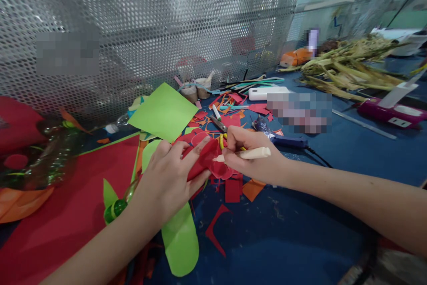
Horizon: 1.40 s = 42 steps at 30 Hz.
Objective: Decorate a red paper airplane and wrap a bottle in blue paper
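Observation:
My left hand (pixel 171 167) holds a red craft-foam or paper piece (pixel 204 157), with fingers over its top and the thumb along its lower edge. In my right hand (pixel 248 149) is a cream-white marker (pixel 255 154), its tip at the right part of the red piece. Scissors (pixel 218 123) with yellow handles lie just behind my right hand, partly hidden by it. A long light-green cutout (pixel 180 242) with rounded ends reaches from under my left hand toward me. Red scraps (pixel 233 189) and an orange scrap (pixel 254 189) lie beside the held piece.
A light-green square sheet (pixel 163 111) is at the back, and a large red sheet (pixel 76 205) at left near green plastic bottles (pixel 115 211). A blue glue gun (pixel 288 140) with its cord lies right. Dry husks (pixel 353 62) and a purple power strip (pixel 390 111) sit farther right.

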Motion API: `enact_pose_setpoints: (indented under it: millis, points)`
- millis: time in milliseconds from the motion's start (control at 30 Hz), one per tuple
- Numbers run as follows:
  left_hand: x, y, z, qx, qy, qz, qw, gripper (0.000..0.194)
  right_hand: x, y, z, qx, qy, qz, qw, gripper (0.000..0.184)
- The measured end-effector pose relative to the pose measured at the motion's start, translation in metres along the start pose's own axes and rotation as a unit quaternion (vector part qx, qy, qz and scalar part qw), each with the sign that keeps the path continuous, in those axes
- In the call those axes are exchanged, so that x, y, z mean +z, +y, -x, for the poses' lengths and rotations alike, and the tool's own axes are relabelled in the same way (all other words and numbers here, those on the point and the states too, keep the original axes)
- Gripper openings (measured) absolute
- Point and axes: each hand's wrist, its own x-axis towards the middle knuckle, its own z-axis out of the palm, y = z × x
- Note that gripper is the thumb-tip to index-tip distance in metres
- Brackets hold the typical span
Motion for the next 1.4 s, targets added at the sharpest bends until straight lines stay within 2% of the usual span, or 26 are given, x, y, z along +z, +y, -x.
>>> enact_pose_setpoints:
  millis: [1400]
  points:
    - [0.0003, -0.0007, 0.0, 0.017, 0.012, -0.003, 1.0, 0.046, 0.0006, 0.0005, 0.0018, -0.002, -0.012, -0.012, 1.0, 0.022]
